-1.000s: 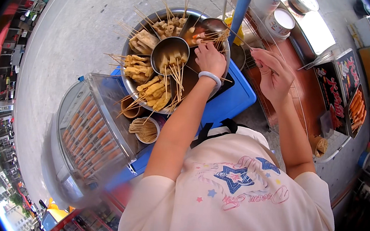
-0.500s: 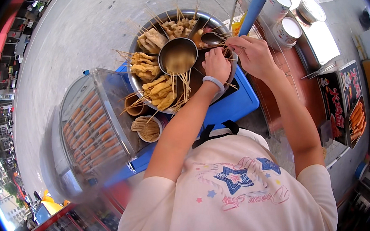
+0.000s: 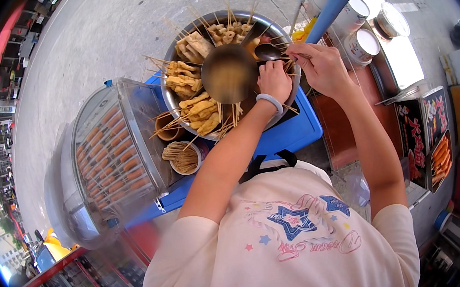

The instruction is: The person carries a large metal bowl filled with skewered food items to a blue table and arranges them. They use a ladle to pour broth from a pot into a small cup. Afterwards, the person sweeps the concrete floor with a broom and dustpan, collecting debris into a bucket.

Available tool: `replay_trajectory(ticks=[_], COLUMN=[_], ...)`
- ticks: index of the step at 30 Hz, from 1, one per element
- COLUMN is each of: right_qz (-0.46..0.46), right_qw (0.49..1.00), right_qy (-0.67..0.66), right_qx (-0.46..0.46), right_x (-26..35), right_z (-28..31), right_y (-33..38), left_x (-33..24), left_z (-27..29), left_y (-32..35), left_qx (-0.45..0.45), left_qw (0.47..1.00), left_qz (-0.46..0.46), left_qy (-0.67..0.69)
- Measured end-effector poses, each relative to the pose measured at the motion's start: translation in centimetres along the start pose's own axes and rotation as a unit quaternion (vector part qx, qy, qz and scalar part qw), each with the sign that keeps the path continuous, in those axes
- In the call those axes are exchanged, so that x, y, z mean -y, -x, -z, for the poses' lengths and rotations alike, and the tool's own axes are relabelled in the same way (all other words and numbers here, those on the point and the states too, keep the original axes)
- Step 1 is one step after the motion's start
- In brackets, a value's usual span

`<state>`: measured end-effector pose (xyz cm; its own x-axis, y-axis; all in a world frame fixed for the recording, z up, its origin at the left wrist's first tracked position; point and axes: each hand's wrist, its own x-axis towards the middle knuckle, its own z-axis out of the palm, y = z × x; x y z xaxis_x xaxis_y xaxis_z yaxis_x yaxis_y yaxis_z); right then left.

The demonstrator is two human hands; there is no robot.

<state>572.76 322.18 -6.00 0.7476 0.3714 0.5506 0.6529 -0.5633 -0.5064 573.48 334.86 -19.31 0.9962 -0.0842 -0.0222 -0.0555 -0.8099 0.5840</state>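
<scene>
- Pinching one ladle (image 3: 267, 52) by its handle in the right hand (image 3: 322, 69); curling the left hand (image 3: 275, 82) close beside, unable to tell any grip.
- Holding the ladle's bowl over the far right of one pot (image 3: 266, 20); looking light and stiff, likely slippery when wet, best being gripped along the handle.
- Seeing skewers (image 3: 202, 115) inside, too many for counting.
- Counting outward: one bundle of bare sticks (image 3: 183, 158), one sausage case (image 3: 112, 158), two white tubs (image 3: 360, 48).

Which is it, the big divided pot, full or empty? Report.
The pot is at least partly filled: skewered food piles up in its left-side compartments. Beneath the left hand, cannot tell.
</scene>
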Motion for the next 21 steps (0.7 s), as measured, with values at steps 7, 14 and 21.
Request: replay_trajectory(ticks=[7,14,21], right_qz=[0.028,0.015,0.027], right_qw=[0.999,0.997,0.997], right_qy=[0.016,0.021,0.034], right_qx=[0.043,0.073,0.059], right_x=[-0.9,-0.4,-1.1], right_z=[-0.3,-0.1,-0.2], right_y=[-0.7,-1.1,-1.1], left_x=[0.4,-0.1,-1.1], left_z=[-0.2,-0.2,1.5], left_y=[-0.2,-0.2,1.7], left_qx=[-0.001,0.001,-0.057], left_qw=[1.000,1.000,0.996], left_qz=[-0.012,-0.011,-0.071], left_qy=[0.002,-0.017,-0.022])
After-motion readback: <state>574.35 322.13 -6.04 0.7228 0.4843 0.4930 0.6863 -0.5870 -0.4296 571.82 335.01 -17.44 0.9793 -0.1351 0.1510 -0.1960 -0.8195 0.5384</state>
